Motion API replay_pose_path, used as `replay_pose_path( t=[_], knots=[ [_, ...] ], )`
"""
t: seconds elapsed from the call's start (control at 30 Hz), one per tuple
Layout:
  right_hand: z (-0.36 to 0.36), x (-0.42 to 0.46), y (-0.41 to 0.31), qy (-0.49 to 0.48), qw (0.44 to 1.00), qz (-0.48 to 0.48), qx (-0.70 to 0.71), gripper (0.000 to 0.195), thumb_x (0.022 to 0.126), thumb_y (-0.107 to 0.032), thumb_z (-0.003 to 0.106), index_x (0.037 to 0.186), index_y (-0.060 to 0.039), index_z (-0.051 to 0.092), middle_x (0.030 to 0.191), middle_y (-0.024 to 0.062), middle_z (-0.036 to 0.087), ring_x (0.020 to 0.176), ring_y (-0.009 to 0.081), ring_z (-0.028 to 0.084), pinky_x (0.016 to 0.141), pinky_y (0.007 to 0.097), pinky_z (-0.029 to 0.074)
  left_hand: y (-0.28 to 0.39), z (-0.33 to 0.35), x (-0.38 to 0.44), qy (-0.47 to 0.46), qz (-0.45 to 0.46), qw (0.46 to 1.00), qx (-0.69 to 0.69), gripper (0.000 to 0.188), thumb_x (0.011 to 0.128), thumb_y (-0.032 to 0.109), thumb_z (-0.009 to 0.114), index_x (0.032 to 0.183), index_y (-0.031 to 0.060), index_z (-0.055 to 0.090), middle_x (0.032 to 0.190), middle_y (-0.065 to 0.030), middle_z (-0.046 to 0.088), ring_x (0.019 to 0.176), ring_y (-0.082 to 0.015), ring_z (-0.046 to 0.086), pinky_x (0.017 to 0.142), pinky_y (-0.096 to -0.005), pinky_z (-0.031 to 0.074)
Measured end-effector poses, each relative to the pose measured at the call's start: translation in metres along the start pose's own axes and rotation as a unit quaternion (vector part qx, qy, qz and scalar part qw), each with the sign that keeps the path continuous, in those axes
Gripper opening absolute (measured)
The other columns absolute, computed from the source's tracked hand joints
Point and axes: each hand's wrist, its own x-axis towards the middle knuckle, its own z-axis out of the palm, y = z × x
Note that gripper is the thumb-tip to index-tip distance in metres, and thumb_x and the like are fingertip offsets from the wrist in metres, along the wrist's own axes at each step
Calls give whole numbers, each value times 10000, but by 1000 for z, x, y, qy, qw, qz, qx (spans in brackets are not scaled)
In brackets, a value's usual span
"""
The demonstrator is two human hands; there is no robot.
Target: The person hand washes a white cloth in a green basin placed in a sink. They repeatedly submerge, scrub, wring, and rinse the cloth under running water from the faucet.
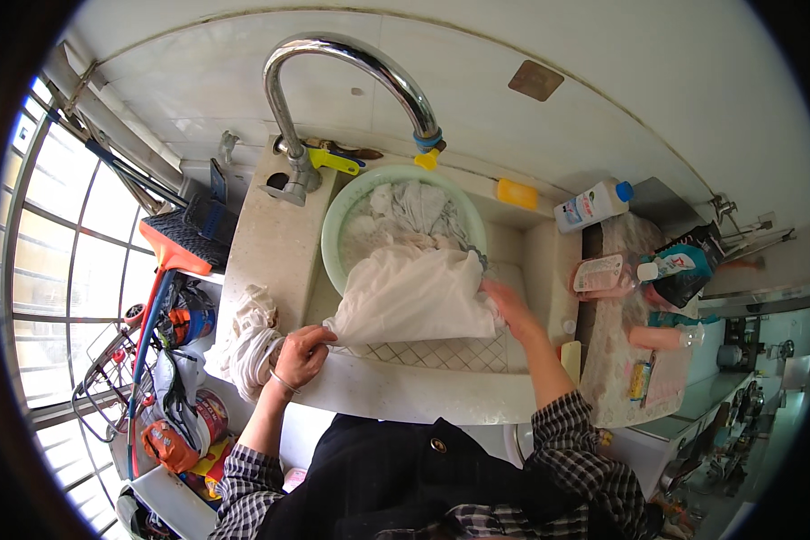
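A wet white cloth [415, 293] is stretched between my two hands, over the near side of a pale green basin [334, 223]. My left hand [304, 358] pinches its left corner near the sink's front edge. At its right side, my right hand [509, 307] grips the edge, with the fingertips partly hidden. Greyish wet fabric [422, 206] lies in cloudy, sudsy water in the basin. The basin stands in a stone laundry sink [405, 391] with a ribbed washboard surface [439, 354]. Twisted white cloth [253, 344] is heaped on the sink's left ledge, beside my left wrist.
A chrome faucet [351, 44] arches over the basin. A yellow-green-handled brush [334, 160] and a yellow soap bar [517, 194] lie along the back ledge. Bottles, including a white one with a blue cap [594, 206], stand or lie at right. An orange squeegee [169, 253] leans at left.
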Motion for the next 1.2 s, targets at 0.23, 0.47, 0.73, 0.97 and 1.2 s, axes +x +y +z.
replay_pose_path(
  t=[0.23, 0.47, 0.73, 0.97, 1.2],
  knots=[
    [16, 35, -55, 141, 936, -315, -66, 191, 918, -230, 607, 938, -46, 654, 878, -34, 573, 770, 58, 490, 654, 219, 387, -1, -2, 2, 123, -85, 989, -18, 251, 736, -90, 459, 922, -10, 607, 824, -147, 637, 769, -267, 629, 708, -318, 489],
    [-1, 66, -20, 66, 930, -316, 176, 286, 911, -193, 612, 1161, -92, 519, 837, -31, 505, 724, 61, 422, 638, 246, 382, -19, 14, 9, 121, -172, 974, -82, 287, 777, -8, 459, 1035, 0, 582, 850, -190, 620, 760, -294, 610, 723, -342, 489],
    [41, 35, -69, -64, 792, -209, -570, 393, 810, -270, 716, 1166, -153, 599, 931, 108, 618, 898, 258, 596, 792, 385, 481, -27, 21, 15, -40, -119, 972, 199, 401, 728, 110, 685, 1118, 84, 592, 953, -166, 614, 915, -360, 601, 778, -441, 488],
    [45, 59, -114, 1, 931, -186, -315, 313, 808, -240, 713, 1062, -76, 632, 978, 148, 622, 930, 304, 587, 813, 420, 476, -38, 10, 65, 183, -197, 902, -338, 169, 908, 171, 558, 1034, 61, 578, 812, -5, 529, 737, -132, 488, 658, -266, 404],
    [128, 132, -66, 117, 809, -411, -404, 417, 835, -278, 660, 1192, -101, 539, 1105, 162, 605, 1028, 340, 575, 819, 447, 475, -68, 85, 160, 226, -174, 957, 59, 660, 797, 223, 692, 1342, 51, 362, 1156, -306, 467, 1003, -467, 530, 865, -470, 472]
  ],
)
